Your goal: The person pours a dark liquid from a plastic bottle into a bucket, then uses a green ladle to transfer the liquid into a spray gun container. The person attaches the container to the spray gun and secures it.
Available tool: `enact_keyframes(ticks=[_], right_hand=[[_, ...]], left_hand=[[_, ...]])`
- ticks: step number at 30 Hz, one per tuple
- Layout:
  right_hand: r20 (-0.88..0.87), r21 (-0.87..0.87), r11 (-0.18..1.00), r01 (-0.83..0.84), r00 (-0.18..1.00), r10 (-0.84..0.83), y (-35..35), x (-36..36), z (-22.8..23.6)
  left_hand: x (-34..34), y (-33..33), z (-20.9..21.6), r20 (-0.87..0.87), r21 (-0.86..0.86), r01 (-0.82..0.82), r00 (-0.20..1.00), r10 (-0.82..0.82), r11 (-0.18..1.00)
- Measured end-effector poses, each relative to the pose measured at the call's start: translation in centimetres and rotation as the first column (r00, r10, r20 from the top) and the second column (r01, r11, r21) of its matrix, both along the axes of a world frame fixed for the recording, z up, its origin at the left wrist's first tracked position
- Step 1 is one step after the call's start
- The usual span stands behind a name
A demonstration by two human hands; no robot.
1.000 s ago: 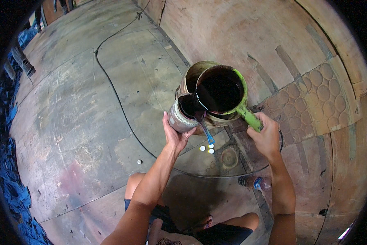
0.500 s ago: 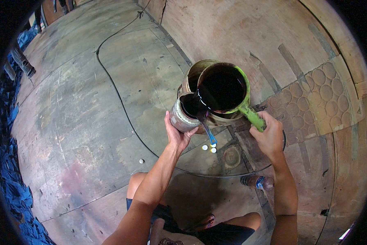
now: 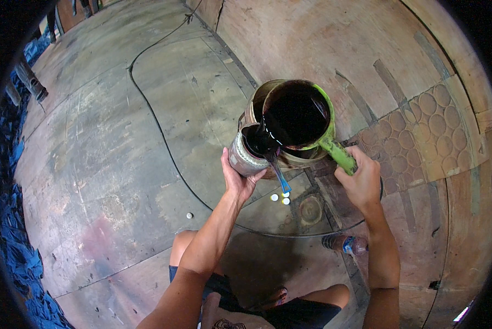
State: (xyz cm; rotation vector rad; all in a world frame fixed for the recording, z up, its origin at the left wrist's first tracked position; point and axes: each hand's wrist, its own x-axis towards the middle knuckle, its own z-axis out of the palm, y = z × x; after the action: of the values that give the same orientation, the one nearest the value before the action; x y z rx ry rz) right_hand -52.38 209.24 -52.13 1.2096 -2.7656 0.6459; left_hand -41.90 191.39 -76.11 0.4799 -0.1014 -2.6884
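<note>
My left hand point(image 3: 238, 180) is wrapped round a small, stained can point(image 3: 245, 163) with dark liquid inside. A tool's blue handle point(image 3: 282, 181), with a hole at its end, sticks out past the can's rim; its other end is hidden. My right hand point(image 3: 362, 174) grips a green dipper point(image 3: 336, 154) by its handle. The dipper is full of near-black liquid and tilts towards the can, its lip over the can's mouth, with liquid running across. Under both stands a larger dirty bucket point(image 3: 257, 107), mostly covered by the dipper.
Several white caps point(image 3: 274, 197) lie on the floor below the bucket. A plastic bottle point(image 3: 354, 245) lies near my right forearm. A black cable point(image 3: 157, 118) curves over the floor. Blue cloth point(image 3: 18, 252) lines the left edge; other people's legs point(image 3: 29, 79) show at upper left.
The dipper has shifted very slightly left and tilts a touch more towards the can. Both hands keep their grips almost in place.
</note>
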Motion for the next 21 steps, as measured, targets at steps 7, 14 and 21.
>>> enact_keyframes(ticks=[7,14,21], right_hand=[[-0.003,0.005,1.000,-0.007,1.000,0.007,-0.14,0.20,0.26],[-0.037,0.005,1.000,-0.020,0.999,0.020,-0.22,0.27,0.23],[-0.088,0.032,0.999,-0.008,0.996,0.011,-0.17,0.26,0.09]], left_hand=[[0.00,-0.24,-0.18,-0.007,0.002,0.017,1.000,-0.017,1.000],[0.08,-0.15,0.04,0.036,0.005,0.017,0.999,-0.018,1.000],[0.06,-0.22,0.08,0.025,0.004,0.019,1.000,-0.019,1.000]])
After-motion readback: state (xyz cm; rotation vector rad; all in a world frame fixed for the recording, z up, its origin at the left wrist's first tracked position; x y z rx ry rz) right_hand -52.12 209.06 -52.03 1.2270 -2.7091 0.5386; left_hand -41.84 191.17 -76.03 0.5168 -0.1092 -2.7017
